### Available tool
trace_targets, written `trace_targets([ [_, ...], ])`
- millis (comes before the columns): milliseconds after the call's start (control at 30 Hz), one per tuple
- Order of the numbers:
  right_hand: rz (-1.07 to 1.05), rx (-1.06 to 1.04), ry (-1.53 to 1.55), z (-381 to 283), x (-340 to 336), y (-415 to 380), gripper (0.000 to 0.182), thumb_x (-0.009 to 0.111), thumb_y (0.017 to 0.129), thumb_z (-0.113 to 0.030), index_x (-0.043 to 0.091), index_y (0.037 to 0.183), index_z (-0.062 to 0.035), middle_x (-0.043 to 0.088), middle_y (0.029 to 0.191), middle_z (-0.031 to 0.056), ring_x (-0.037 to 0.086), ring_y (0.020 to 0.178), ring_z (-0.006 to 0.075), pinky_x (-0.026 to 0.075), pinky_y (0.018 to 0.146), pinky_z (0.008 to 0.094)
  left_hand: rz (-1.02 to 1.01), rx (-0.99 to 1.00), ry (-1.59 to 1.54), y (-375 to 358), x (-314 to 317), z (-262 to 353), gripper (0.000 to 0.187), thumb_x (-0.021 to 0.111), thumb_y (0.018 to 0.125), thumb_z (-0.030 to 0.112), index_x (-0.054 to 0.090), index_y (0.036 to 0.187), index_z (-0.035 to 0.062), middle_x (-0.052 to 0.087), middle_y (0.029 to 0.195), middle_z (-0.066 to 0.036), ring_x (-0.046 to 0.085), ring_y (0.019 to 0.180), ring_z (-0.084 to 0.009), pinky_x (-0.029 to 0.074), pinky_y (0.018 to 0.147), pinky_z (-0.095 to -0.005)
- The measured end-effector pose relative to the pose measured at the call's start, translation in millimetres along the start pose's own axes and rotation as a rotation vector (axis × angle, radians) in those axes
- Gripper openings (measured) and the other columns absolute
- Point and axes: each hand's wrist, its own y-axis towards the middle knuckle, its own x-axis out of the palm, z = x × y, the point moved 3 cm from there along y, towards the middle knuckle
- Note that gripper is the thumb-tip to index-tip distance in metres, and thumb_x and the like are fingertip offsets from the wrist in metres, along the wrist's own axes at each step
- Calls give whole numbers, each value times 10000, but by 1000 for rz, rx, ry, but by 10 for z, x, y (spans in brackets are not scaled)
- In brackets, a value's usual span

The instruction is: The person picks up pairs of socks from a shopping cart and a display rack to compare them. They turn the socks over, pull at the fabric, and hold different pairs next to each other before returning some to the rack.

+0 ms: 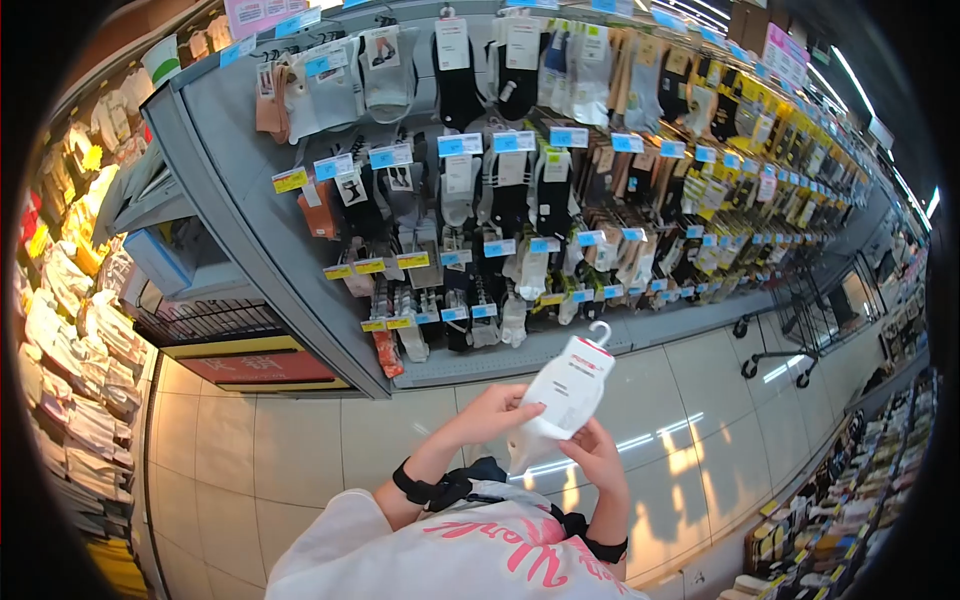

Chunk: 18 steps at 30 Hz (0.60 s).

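Note:
A pack of white socks (560, 400) is held out over the floor, tilted, its white card printed in red and its clear hook pointing away from me. My left hand (497, 412) is closed on its left side, thumb lying across the front. At the lower right edge my right hand (596, 455) grips the socks between thumb and fingers; some fingers are hidden behind the pack. Beyond my hands, rows of hanging socks (457, 80) in black, white and grey fill the display rack.
The grey rack base (480, 370) runs along the tiled floor (380, 440). A wheeled cart (795, 330) stands at the right. Folded clothes (80, 380) line the left side, more packed socks (850, 500) the lower right. A wire basket (210, 322) sits at the rack's end.

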Motion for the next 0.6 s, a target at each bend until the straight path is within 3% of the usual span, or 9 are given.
trace_targets([
  [167,-16,25,-33,-61,-107,549,411,556,756,15,405,1138,28,500,1077,94,477,1001,170,391,843,306,-45,-85,65,388,-359,111,325,531,820,181,508,1067,-28,577,940,-59,512,834,-80,422,725,-242],
  [267,-38,2,-13,-38,-151,912,376,554,761,9,430,1115,35,516,1058,87,478,996,161,394,830,298,-27,24,66,552,-582,164,336,536,817,190,508,1067,-33,579,929,-60,515,812,-82,426,697,-239],
  [400,-38,16,2,53,-112,1329,328,551,770,-7,465,1086,25,533,1031,77,500,953,145,401,808,285,6,-6,120,683,-897,142,341,543,812,204,516,1059,-29,582,916,-61,515,804,-83,426,688,-236],
  [600,-110,104,-161,47,-231,1711,265,541,780,-13,512,1040,28,558,986,68,512,906,127,408,789,274,88,-229,100,761,-1110,188,337,562,797,209,528,1055,-4,586,906,-60,512,822,-90,421,720,-247],
])
